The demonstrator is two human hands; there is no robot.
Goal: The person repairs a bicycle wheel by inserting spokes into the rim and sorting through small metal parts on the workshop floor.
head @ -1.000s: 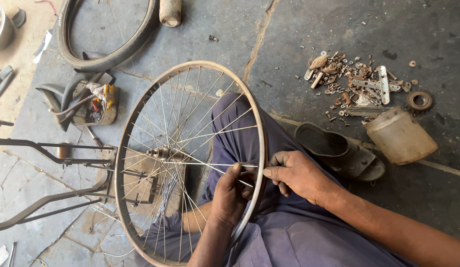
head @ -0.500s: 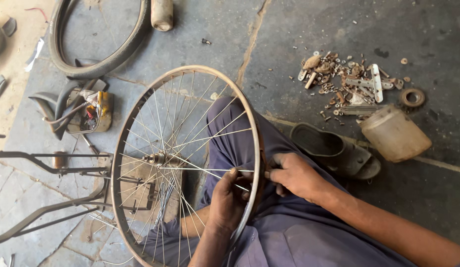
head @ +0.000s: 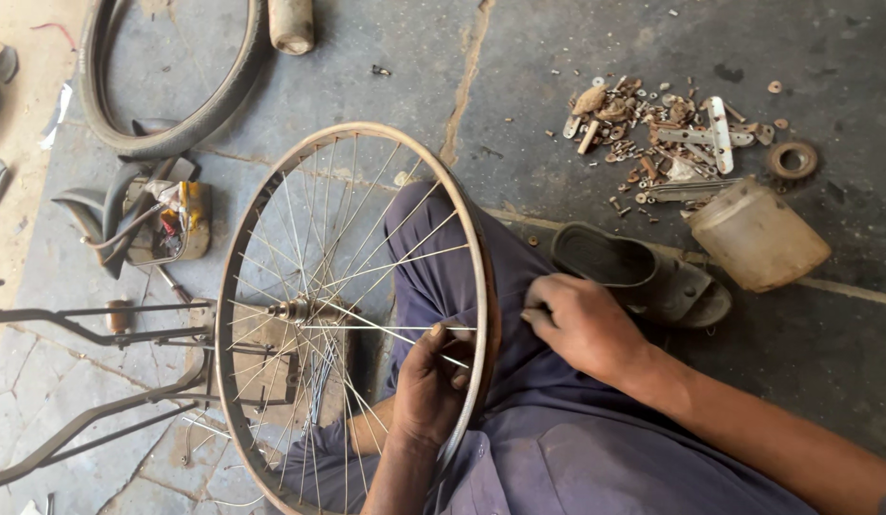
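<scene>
Left hand [head: 433, 377] inside wheel rim [head: 476, 257] – right hand [head: 581, 324] at outer edge

The spoked wheel rim [head: 352, 315] stands between the left hand [head: 431, 381] and the right hand [head: 581, 324]; only narrow gaps between the spokes let fingers pass. To the right, the dark sandal [head: 643, 277] lies just beside the right hand, with the plastic jar [head: 757, 238] and the heap of small metal parts [head: 662, 133] behind it. The floor [head: 824, 362] below the sandal is free. To the left, the metal frame [head: 100, 324] and the tool box [head: 166, 224] block the way.
</scene>
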